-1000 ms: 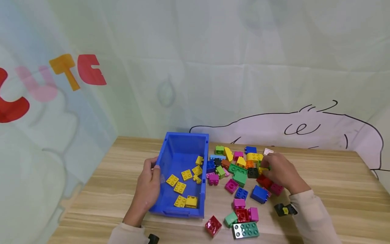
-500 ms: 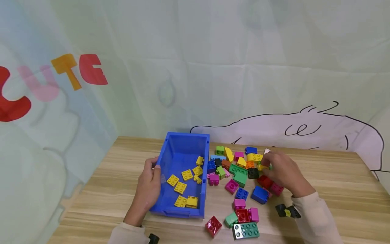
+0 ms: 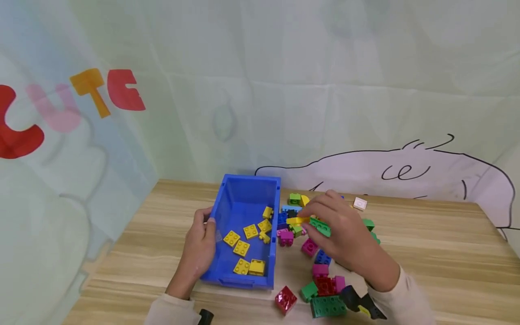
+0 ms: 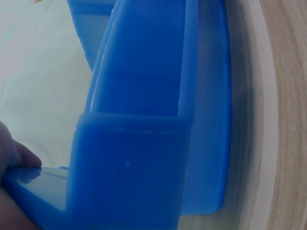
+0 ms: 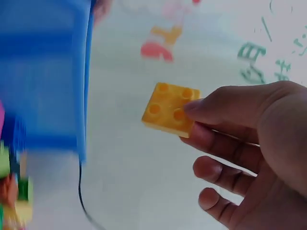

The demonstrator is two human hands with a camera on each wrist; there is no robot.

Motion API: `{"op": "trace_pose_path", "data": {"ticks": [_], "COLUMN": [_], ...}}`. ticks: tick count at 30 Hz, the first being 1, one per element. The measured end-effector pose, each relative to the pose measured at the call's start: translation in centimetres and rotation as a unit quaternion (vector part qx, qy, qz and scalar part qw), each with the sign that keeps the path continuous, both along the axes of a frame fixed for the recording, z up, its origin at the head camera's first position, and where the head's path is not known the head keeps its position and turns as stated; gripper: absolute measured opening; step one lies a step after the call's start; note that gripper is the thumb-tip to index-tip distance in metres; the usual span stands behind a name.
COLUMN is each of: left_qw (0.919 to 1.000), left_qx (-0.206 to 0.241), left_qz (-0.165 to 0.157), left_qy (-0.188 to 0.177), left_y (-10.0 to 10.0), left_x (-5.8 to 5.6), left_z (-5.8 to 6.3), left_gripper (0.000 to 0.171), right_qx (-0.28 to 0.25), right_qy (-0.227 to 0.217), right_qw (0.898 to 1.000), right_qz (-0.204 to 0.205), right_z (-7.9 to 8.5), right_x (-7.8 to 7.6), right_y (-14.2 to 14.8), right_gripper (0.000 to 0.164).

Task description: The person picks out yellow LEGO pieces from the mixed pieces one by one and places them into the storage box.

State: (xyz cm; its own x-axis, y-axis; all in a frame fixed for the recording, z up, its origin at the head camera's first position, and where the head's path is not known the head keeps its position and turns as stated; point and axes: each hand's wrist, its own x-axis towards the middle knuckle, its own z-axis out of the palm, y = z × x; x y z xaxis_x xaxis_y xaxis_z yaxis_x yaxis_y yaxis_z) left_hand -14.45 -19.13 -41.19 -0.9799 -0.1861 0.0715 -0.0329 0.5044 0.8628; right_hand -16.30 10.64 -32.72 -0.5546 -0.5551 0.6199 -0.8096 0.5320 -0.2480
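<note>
My left hand [image 3: 199, 243] grips the left wall of a blue bin [image 3: 277, 234], thumb over the rim. In the left wrist view the bin's outer side [image 4: 129, 177] fills the middle, and only a bit of the hand shows at the left. Several yellow bricks [image 3: 250, 231] lie on the bin's floor. Between thumb and fingers my right hand [image 3: 345, 234] pinches a flat yellow four-stud brick [image 5: 170, 109], held above the loose bricks just right of the bin. In the right wrist view the other fingers of that hand are spread loosely below it.
Mixed toy bricks cover the wooden table [image 3: 438, 253] right of the bin, partly hidden under my right hand. Nearer me lie a red brick [image 3: 285, 299] and a green eight-stud brick [image 3: 328, 307]. A white brick [image 3: 359, 203] sits far back. A printed cloth [image 3: 325, 90] hangs behind.
My right hand has lifted the yellow brick from the right side of the pile and carried it left toward the bin. The left hand keeps its grip on the bin.
</note>
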Motion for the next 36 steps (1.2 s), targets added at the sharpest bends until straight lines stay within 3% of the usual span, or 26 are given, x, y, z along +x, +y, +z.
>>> {"op": "trace_pose_path", "data": {"ticks": [8, 22, 36], "left_qw": [1.0000, 0.9999, 0.9999], "left_qx": [0.008, 0.004, 0.003], "left_qz": [0.003, 0.009, 0.006], "left_qy": [0.005, 0.013, 0.013], "left_y": [0.2, 0.1, 0.1], "left_x": [-0.1, 0.0, 0.0], "left_z": [-0.1, -0.1, 0.0], "left_gripper": [0.035, 0.035, 0.034], "right_qx": [0.030, 0.088, 0.129], "right_qy": [-0.047, -0.097, -0.108], "right_qw": [0.997, 0.989, 0.984], "right_qz": [0.058, 0.064, 0.061], "right_z": [-0.4, -1.9, -2.1], "right_x": [1.6, 2.1, 2.2], "right_y": [-4.0, -6.0, -6.2], "right_gripper": [0.021, 0.014, 0.013]}}
